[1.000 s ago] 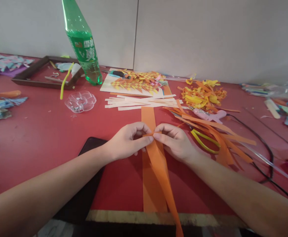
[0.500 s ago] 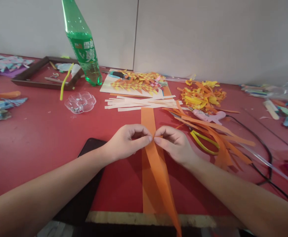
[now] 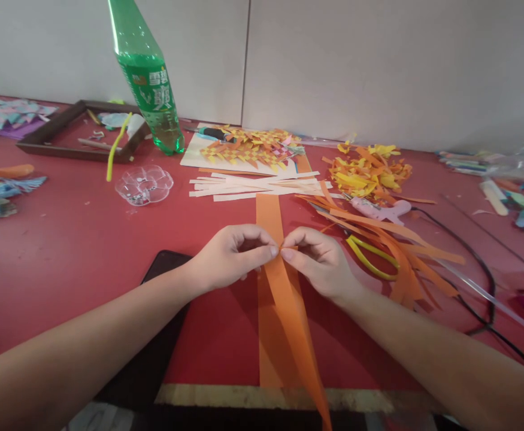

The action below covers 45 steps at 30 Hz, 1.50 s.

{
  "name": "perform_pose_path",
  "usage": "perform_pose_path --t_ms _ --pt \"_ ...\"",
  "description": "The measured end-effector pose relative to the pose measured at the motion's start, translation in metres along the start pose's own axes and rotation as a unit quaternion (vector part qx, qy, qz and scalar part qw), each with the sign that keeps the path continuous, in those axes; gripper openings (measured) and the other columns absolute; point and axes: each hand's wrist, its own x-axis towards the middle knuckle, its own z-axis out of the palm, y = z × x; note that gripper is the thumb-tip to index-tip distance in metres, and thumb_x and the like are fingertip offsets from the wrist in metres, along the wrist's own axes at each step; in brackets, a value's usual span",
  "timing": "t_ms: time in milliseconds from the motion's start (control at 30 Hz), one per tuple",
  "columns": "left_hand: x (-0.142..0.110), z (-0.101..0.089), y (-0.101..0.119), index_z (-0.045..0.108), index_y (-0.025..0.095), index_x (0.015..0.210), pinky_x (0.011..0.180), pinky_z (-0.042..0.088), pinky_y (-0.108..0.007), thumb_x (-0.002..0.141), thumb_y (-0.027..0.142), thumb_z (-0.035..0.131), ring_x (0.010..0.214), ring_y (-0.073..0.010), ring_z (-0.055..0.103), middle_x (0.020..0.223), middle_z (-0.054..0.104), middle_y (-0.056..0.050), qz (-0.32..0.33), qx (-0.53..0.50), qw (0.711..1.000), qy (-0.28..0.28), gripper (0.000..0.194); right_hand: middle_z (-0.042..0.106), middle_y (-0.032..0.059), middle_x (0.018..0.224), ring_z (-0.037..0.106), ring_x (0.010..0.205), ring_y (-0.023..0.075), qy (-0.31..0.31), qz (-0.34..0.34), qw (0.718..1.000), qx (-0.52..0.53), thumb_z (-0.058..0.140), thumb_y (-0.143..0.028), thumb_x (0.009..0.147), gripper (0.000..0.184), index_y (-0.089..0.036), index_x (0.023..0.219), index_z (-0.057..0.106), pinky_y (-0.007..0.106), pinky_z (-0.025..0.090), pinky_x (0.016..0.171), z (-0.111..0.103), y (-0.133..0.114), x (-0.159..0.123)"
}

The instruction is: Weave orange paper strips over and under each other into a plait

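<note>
One raised orange strip [image 3: 292, 302]: above the flat orange strip [image 3: 269, 353]; lower end past the table [image 3: 64, 251] near edge.
Left hand [image 3: 237, 256]: grip pinches its upper end.
Right hand [image 3: 319, 260]: grip pinches same end, beside left.

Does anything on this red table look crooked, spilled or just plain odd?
The green bottle seems to lean, though that may be the camera's distortion. A yellow stick lies askew over the near side of the dark frame, one end poking out past it. I see no spilled liquid.
</note>
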Motion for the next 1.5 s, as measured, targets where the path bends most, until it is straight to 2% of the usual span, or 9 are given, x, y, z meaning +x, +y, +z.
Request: perform_pose_path --t_ms 133,333,533,733,967,1267,1400,1500 --pt "0.0000 0.0002 0.0002 0.063 0.017 0.082 0.046 0.041 -0.018 0.086 0.040 0.063 0.056 -0.0091 0.051 0.065 0.053 0.003 0.001 -0.003 1.000 -0.005 0.023 0.055 -0.0016 0.063 0.044 0.056 0.0112 0.001 0.007 1.000 0.005 0.073 -0.039 0.080 0.023 -0.020 0.073 0.062 0.026 0.037 0.052 -0.0002 0.0010 0.0000" --pt "-0.0016 0.0000 0.0005 0.062 0.017 0.077 0.049 0.038 -0.020 0.087 0.035 0.061 0.051 -0.0078 0.047 0.062 0.054 0.004 0.035 0.056 0.998 -0.010 0.021 0.053 -0.0019 0.063 0.043 0.056 0.0110 -0.025 0.041 0.999 0.007 0.073 -0.038 0.078 0.023 -0.019 0.071 0.061 0.026 0.038 0.054 -0.0015 0.0005 0.0015" --pt "-0.0017 0.0001 0.0009 0.063 0.017 0.076 0.052 0.037 -0.022 0.086 0.032 0.061 0.049 -0.0074 0.043 0.058 0.053 0.006 0.046 0.055 0.997 -0.011 0.018 0.053 -0.0019 0.062 0.042 0.054 0.0108 -0.023 0.029 0.999 -0.008 0.069 -0.032 0.079 0.018 -0.020 0.070 0.060 0.026 0.037 0.052 -0.0006 -0.0002 0.0004" --pt "-0.0013 0.0002 0.0006 0.063 0.017 0.077 0.050 0.038 -0.020 0.086 0.033 0.062 0.052 -0.0074 0.048 0.061 0.054 0.005 0.039 0.036 0.999 -0.009 0.019 0.053 -0.0019 0.062 0.042 0.054 0.0105 -0.008 0.008 1.000 -0.003 0.069 -0.029 0.080 0.015 -0.020 0.072 0.061 0.025 0.035 0.051 0.0012 0.0005 -0.0003" --pt "-0.0003 0.0016 0.0032 0.060 0.017 0.076 0.048 0.038 -0.019 0.086 0.029 0.060 0.053 -0.0076 0.050 0.060 0.052 0.006 0.025 0.017 0.999 0.013 0.015 0.052 -0.0022 0.064 0.042 0.056 0.0108 -0.019 0.053 0.998 0.032 0.071 -0.040 0.081 0.025 -0.019 0.074 0.060 0.025 0.036 0.053 -0.0003 0.0017 -0.0018" --pt "-0.0002 0.0017 0.0040 0.060 0.016 0.077 0.047 0.037 -0.018 0.085 0.029 0.059 0.052 -0.0069 0.049 0.058 0.051 0.007 0.026 0.018 0.999 0.032 0.016 0.054 -0.0020 0.064 0.044 0.057 0.0108 0.001 0.004 1.000 -0.004 0.071 -0.044 0.083 0.029 -0.019 0.072 0.059 0.024 0.038 0.052 0.0007 0.0017 -0.0008" --pt "0.0008 0.0017 0.0054 0.059 0.016 0.076 0.046 0.038 -0.017 0.086 0.027 0.058 0.051 -0.0060 0.048 0.058 0.050 0.007 0.020 0.015 0.999 0.045 0.015 0.051 -0.0031 0.062 0.042 0.055 0.0102 0.013 -0.003 1.000 0.003 0.071 -0.040 0.083 0.027 -0.019 0.071 0.059 0.023 0.036 0.050 0.0012 0.0022 -0.0010" --pt "-0.0002 0.0011 0.0048 0.060 0.017 0.078 0.045 0.038 -0.015 0.087 0.030 0.059 0.052 -0.0059 0.050 0.061 0.051 0.007 0.004 -0.004 0.999 0.034 0.016 0.051 -0.0037 0.062 0.041 0.055 0.0095 0.017 0.007 0.999 0.027 0.073 -0.037 0.083 0.025 -0.019 0.071 0.060 0.023 0.035 0.051 0.0013 0.0027 -0.0010"
